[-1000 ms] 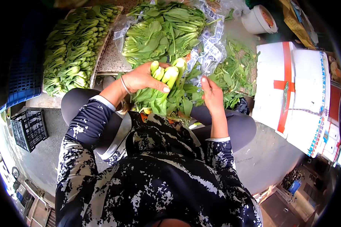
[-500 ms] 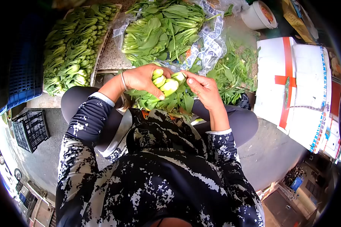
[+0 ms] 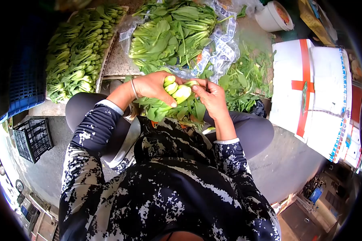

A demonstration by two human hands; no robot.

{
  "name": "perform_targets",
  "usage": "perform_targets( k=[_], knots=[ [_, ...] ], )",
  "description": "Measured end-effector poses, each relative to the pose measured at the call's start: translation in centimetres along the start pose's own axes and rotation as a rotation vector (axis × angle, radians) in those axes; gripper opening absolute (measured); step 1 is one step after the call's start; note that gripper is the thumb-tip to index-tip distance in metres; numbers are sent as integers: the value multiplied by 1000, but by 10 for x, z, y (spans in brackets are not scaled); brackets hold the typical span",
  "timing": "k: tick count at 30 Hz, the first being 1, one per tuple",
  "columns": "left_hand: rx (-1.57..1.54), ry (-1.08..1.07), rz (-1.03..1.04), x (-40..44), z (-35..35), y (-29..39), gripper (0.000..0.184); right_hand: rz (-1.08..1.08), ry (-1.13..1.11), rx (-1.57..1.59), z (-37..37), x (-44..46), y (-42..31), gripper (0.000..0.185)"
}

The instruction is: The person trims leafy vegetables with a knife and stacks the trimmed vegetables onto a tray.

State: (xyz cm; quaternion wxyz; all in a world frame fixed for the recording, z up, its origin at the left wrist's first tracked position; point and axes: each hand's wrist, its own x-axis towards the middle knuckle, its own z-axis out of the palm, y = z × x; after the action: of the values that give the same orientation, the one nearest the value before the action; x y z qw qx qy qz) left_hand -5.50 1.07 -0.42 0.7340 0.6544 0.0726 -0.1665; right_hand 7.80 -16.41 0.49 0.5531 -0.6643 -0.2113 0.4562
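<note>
My left hand [image 3: 155,86], with a bracelet at its wrist, is wrapped round several heads of bok choy [image 3: 182,94]. Their pale bases point up and toward my right side, and the leaves hang below over my lap. Close beside it, my right hand [image 3: 211,96] is closed, thumb and fingers pinching a pale green bok choy stalk at the edge of the bunch. A narrow dark strip shows at the right fingers; I cannot make out what it is. Beyond my hands lies a large pile of bok choy [image 3: 165,40] on clear printed plastic [image 3: 225,48].
Rows of bok choy [image 3: 78,56] fill a tray at the far left. Loose leaves [image 3: 245,76] lie to the right, near a white bucket [image 3: 271,18]. White boxes with red tape [image 3: 285,88] stand at right. A black crate [image 3: 33,138] and blue crate [image 3: 26,88] are at left.
My right hand has moved slightly left, closer to the bunch, and its fingers have turned inward at the stalk. My left hand keeps its hold, shifted slightly.
</note>
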Motion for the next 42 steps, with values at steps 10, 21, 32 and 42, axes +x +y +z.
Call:
perform_targets(
  k=[10, 21, 32, 42],
  knots=[
    [-351, 290, 45, 0, 5, -7, 48, 102, -45, 26, 8, 25, -6, 28],
    [-422, 236, -105, -9, -2, 19, 58, 234, 564, -439, -38, 251, 32, 28],
    [-335, 229, 108, -2, -3, 4, 59, -61, 435, 17, -36, 134, 29, 23],
    [-14, 240, 293, 5, 8, 11, 51, -187, 130, -21, -9, 15, -8, 31]
  ],
)
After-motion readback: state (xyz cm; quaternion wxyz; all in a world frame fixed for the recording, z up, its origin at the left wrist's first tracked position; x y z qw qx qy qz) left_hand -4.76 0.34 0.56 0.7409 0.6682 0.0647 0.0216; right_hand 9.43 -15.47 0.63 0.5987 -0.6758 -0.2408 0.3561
